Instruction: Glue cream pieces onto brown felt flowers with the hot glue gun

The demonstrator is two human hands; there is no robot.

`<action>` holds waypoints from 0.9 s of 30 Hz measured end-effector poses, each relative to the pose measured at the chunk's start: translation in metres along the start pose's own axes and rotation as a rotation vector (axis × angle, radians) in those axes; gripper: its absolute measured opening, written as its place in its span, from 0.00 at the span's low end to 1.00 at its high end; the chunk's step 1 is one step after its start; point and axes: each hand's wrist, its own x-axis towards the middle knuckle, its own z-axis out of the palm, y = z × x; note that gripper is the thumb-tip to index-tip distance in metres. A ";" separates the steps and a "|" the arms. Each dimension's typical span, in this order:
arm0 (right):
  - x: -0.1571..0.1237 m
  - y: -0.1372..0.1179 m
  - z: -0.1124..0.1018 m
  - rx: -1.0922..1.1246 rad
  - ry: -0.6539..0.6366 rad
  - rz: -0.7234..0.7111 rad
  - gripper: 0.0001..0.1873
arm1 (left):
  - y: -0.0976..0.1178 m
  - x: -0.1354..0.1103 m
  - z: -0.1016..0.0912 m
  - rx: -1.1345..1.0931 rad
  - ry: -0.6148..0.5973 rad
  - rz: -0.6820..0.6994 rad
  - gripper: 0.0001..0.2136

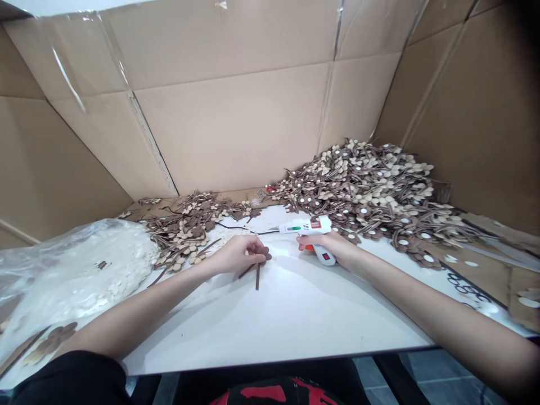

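Observation:
Between the thumb and fingers of my left hand (239, 254) is a brown flower-shaped piece (265, 254). Thin brown strips (257, 277) hang below it toward the table. My right hand (327, 244) is wrapped round the handle of a white glue gun (310, 226), with a finger near its orange trigger. The gun's nozzle points left, above and a little to the right of the flower piece, and does not touch it. Part of my left fingers is hidden behind the hand.
A large heap of brown and beige flower pieces (371, 180), some with white dots, fills the back right. A smaller heap (185, 230) lies at left, beside a clear bag of white discs (97, 270). Cardboard walls (236, 129) enclose the white table (287, 320).

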 end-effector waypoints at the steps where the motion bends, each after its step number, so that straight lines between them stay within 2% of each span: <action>1: 0.000 0.000 0.000 0.003 0.004 0.008 0.09 | -0.006 0.003 0.002 0.105 0.063 0.036 0.09; 3: 0.001 0.000 0.001 0.033 -0.005 0.023 0.09 | -0.018 0.007 0.001 0.274 0.162 0.104 0.09; 5: 0.002 0.002 0.001 0.075 -0.024 0.034 0.09 | -0.028 0.009 -0.003 0.361 0.194 0.157 0.11; 8: 0.003 0.004 0.000 0.105 -0.044 0.038 0.11 | -0.040 0.012 -0.007 0.395 0.166 0.246 0.15; 12: 0.002 0.003 0.001 0.127 -0.050 0.035 0.13 | -0.043 0.016 -0.005 0.415 0.114 0.353 0.14; 17: 0.000 0.001 0.001 0.133 -0.050 0.047 0.15 | -0.044 0.020 -0.001 0.463 0.104 0.388 0.14; 20: -0.001 0.001 -0.001 0.077 -0.062 0.036 0.12 | -0.046 0.022 -0.001 0.514 0.085 0.413 0.12; 23: -0.002 0.000 -0.002 -0.039 -0.114 0.005 0.07 | -0.050 0.022 0.000 0.535 0.125 0.376 0.10; 27: -0.007 -0.002 0.004 -0.125 -0.160 -0.039 0.06 | -0.056 0.021 0.004 0.527 0.187 0.306 0.09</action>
